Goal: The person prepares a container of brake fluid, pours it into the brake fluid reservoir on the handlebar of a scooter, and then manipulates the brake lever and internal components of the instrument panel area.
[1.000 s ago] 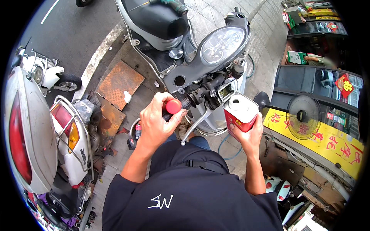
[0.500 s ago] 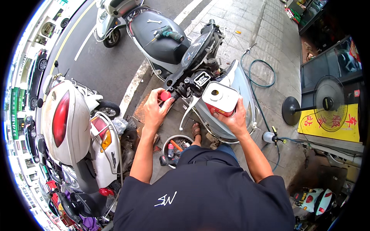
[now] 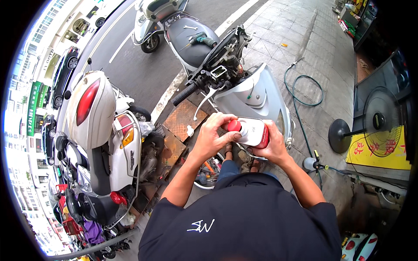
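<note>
Between the thumb and fingers of my left hand [image 3: 212, 138] is a round red cap [image 3: 234, 125]. It is at the neck of a small can [image 3: 256, 131] with a white top and red sides; whether it sits on the neck is unclear. My right hand [image 3: 275, 145] wraps round the can's side and keeps it tilted toward the left hand. Just beyond is a grey scooter's front panel [image 3: 265, 98]. On its handlebar, a rectangular reservoir [image 3: 219, 71] shows a pale inside, above a brake lever [image 3: 203, 103] and black grip [image 3: 184, 94].
A cordless drill [image 3: 203, 39] and a wrench [image 3: 190, 27] lie on the scooter seat. Parked scooters [image 3: 93, 108] crowd the left. A round tray of tools [image 3: 209, 172] is by my feet. At right are a hose [image 3: 298, 104], a spray bottle [image 3: 310, 163] and a standing fan [image 3: 379, 119].
Both hands have come closer to my body and together. The red cap has moved right to the can's opening, and the can now leans left. My view has shifted too.
</note>
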